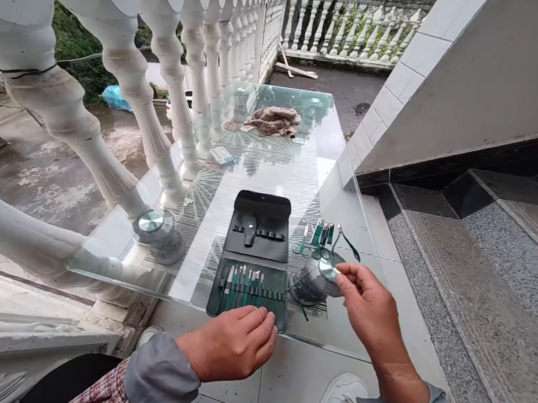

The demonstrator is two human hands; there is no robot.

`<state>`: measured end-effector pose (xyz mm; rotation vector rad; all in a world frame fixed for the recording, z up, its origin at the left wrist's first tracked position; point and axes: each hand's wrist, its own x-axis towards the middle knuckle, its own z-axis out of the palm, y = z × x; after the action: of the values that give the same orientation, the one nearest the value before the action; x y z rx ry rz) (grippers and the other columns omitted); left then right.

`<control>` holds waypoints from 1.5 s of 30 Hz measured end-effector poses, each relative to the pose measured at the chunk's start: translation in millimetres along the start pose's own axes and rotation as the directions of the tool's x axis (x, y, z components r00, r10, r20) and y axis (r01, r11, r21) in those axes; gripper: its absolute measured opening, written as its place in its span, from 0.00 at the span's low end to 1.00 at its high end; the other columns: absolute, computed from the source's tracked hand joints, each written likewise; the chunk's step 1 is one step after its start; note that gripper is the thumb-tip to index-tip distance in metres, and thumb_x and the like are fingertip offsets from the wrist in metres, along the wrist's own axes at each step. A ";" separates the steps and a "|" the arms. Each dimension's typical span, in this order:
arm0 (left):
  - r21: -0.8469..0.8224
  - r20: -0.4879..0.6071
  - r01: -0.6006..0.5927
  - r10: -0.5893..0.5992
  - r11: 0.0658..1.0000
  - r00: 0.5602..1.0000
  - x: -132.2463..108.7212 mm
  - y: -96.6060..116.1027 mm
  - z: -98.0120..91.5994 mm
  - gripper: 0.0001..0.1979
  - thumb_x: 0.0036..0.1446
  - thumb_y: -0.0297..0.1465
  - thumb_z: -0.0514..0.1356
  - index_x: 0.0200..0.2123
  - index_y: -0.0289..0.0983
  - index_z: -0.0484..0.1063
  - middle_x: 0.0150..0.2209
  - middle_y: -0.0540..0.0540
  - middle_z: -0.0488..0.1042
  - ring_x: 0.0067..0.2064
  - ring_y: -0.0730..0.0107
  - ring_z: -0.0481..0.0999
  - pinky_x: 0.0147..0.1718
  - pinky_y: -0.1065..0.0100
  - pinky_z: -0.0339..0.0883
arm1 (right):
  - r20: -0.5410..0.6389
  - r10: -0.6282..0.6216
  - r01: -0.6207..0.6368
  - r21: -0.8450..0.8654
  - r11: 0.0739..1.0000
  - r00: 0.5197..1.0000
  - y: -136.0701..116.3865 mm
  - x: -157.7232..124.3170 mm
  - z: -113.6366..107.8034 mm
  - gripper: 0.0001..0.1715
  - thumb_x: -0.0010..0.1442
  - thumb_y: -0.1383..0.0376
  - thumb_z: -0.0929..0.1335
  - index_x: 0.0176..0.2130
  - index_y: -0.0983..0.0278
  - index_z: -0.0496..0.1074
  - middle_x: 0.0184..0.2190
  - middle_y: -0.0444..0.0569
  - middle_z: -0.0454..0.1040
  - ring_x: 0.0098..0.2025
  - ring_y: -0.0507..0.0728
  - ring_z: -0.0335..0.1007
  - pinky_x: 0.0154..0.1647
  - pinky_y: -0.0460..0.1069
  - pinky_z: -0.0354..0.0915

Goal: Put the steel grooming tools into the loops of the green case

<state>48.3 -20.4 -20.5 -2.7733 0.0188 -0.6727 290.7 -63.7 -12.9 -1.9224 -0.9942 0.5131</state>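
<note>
An open dark green manicure case (pixel 254 256) lies on the glass table (pixel 275 162), its lower half filled with several green-handled tools (pixel 243 282). My left hand (pixel 232 341) rests at the case's near edge with its fingers curled on the case. My right hand (pixel 369 304) hovers to the right of the case and pinches a small silvery tool (pixel 330 272) between thumb and fingers. Loose tools (pixel 322 236), including scissors and clippers, lie on the glass just beyond that hand.
A white balustrade (pixel 131 73) runs along the table's left side. A crumpled brown cloth (pixel 275 120) and a small box (pixel 221 155) lie farther up the glass. Round metal table fittings (pixel 152 221) sit at the near corners. Tiled steps (pixel 494 249) rise on the right.
</note>
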 end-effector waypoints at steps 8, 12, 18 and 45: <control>0.017 0.002 0.004 -0.004 1.000 1.000 0.1 0.5 -0.4 0.10 0.59 0.22 0.52 0.41 0.29 0.71 0.41 0.37 0.75 0.42 0.63 0.74 0.40 0.63 0.71 | -0.216 0.071 -0.060 0.058 0.997 0.974 11.9 13.2 -28.9 0.19 0.49 0.54 0.66 0.37 0.63 0.71 0.30 0.47 0.71 0.28 0.53 0.64 0.28 0.48 0.63; 0.012 0.009 0.007 -0.007 1.000 1.000 1.0 0.7 0.1 0.09 0.60 0.23 0.52 0.41 0.29 0.71 0.41 0.37 0.75 0.42 0.64 0.74 0.40 0.63 0.71 | -0.048 -0.080 0.074 -0.113 0.991 0.996 3.7 2.6 -10.8 0.12 0.52 0.56 0.65 0.32 0.62 0.71 0.29 0.46 0.72 0.30 0.54 0.65 0.34 0.50 0.62; -0.007 -0.003 0.020 -0.020 1.000 1.000 3.2 0.0 0.6 0.10 0.59 0.22 0.51 0.39 0.29 0.71 0.39 0.38 0.75 0.40 0.64 0.74 0.38 0.64 0.71 | 0.201 -0.405 0.446 -0.241 0.862 0.892 -9.6 -16.3 23.2 0.09 0.59 0.64 0.61 0.31 0.61 0.68 0.30 0.47 0.70 0.33 0.54 0.64 0.34 0.48 0.60; -0.019 0.086 0.014 -0.012 1.000 0.996 -2.8 2.6 2.6 0.10 0.59 0.25 0.52 0.42 0.27 0.69 0.43 0.35 0.74 0.42 0.65 0.74 0.40 0.64 0.70 | 0.278 -0.652 0.679 -0.529 0.509 0.706 -1.5 -37.7 31.5 0.11 0.62 0.69 0.60 0.33 0.64 0.70 0.29 0.50 0.70 0.34 0.56 0.63 0.34 0.49 0.58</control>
<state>47.2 -21.9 -24.7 -2.8205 -0.0105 -0.5586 246.4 -77.1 -29.4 -1.8173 -1.9985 -0.2762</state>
